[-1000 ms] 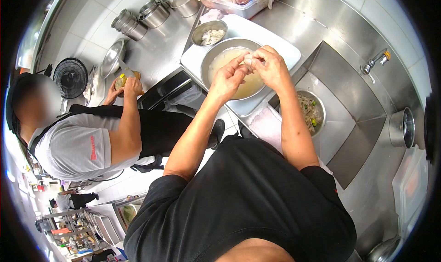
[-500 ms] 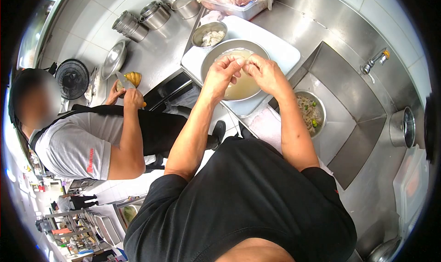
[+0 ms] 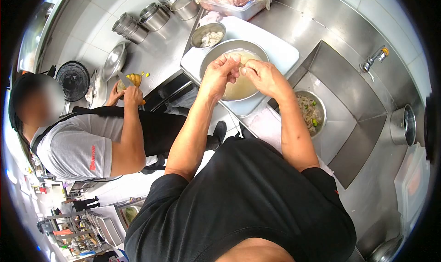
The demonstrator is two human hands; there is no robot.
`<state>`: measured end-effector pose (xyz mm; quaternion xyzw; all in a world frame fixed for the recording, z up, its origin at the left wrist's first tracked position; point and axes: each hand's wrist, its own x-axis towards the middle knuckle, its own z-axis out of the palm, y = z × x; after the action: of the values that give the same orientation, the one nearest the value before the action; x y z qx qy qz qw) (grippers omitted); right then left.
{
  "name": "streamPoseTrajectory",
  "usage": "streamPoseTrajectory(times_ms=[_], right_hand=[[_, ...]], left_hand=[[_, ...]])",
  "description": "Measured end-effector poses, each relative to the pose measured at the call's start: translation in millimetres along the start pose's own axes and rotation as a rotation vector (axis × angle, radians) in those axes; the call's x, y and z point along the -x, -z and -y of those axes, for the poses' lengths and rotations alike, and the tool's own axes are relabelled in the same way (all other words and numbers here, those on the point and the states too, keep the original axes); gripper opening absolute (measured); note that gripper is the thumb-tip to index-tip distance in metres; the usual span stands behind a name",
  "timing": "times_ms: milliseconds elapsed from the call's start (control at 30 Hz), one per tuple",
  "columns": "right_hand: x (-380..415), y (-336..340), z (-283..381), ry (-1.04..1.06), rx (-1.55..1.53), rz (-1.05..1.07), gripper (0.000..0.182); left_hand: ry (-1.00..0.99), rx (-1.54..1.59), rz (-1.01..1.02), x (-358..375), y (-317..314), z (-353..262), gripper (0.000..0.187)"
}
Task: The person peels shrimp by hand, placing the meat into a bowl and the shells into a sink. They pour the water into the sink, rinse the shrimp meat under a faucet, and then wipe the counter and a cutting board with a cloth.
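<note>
- As both bare hands close in over the wide round steel bowl of cloudy beige liquid, the left hand has its thumb and forefinger pinched together.
- Right hand now sits slightly lower, at four o'clock to it, thumb and forefinger also pinched; they seem to share a small pale piece, though the knuckles hide most of it.
- That piece is above the bowl, not let go, so the fine fingertip work looks unfinished.
- Up at eleven o'clock from the bowl, a small steel dish holds white pieces, on the same bluish-white board.
- Over at nine o'clock, fresh yellow bits have appeared beside a co-worker's orange squash; that leaves this pair of hands undisturbed.
</note>
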<state>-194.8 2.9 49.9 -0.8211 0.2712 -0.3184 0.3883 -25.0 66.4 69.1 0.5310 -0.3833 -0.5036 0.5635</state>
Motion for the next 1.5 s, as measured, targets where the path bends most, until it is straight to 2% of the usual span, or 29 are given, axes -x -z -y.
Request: streamPoseTrajectory(times_ms=[100,267,367,433,467,567,600,700,733,767,867,933,967,1033,1100,1200,1300,1333,1433,1500], right_hand=[[1,-4,-4,0.119,-0.017,-0.097,0.026],[7,5,1,0.031,-0.015,-0.121,0.019],[16,23,-4,-0.006,-0.032,-0.209,0.020],[29,40,-10,-0.070,-0.041,-0.269,0.023],[39,50,-10,-0.122,-0.043,-0.298,0.024],[71,70,-31,-0.249,0.047,-0.351,0.027],[80,75,-44,-0.288,0.091,-0.365,0.028],[108,82,-96,-0.403,0.460,-0.174,0.029],[114,77,-98,-0.494,0.560,-0.230,0.030],[112,79,-97,-0.466,0.557,-0.248,0.029],[104,88,-87,-0.412,0.542,-0.263,0.025],[96,94,-74,-0.420,0.538,-0.219,0.023],[94,93,-66,-0.467,0.538,-0.273,0.021],[86,91,-52,-0.553,0.536,-0.381,0.022],[83,92,-49,-0.468,0.515,-0.394,0.022],[76,86,-50,-0.225,0.506,-0.433,0.022],[63,71,-37,-0.042,0.420,-0.418,0.018],[56,64,-29,0.001,0.375,-0.399,0.017],[32,39,-18,0.152,0.315,-0.318,0.017],[18,22,-15,0.205,0.298,-0.252,0.020]], left_hand=[[0.006,0.048,-0.002,-3,-1,1,0.018],[-0.008,0.117,-0.104,-21,-2,1,0.014],[-0.138,-0.047,-0.185,-49,25,-11,0.015],[-0.207,-0.172,-0.299,-63,38,-32,0.025],[-0.209,-0.355,-0.293,-74,53,-37,0.042],[-0.384,-0.873,-0.383,-83,65,-39,0.044],[-0.242,-0.949,-0.314,-67,50,-54,0.052],[-0.084,-1.086,0.003,-63,42,-33,0.051],[-0.102,-1.284,0.096,-68,44,-14,0.054],[-0.124,-1.481,0.188,-75,46,7,0.057],[-0.277,-1.771,0.166,-67,34,50,0.059],[-0.099,-1.781,0.306,-71,21,53,0.052],[-0.002,-1.780,0.371,-70,17,55,0.049],[-0.030,-1.749,0.363,-52,5,40,0.044],[-0.084,-1.644,0.366,-46,8,41,0.045],[0.053,-1.483,0.395,-35,5,22,0.042],[0.147,-1.086,0.245,-32,15,9,0.042],[0.212,-0.923,0.224,-35,22,10,0.037],[0.244,-0.547,0.192,-33,34,8,0.029],[0.233,-0.432,0.197,-30,36,5,0.019]])
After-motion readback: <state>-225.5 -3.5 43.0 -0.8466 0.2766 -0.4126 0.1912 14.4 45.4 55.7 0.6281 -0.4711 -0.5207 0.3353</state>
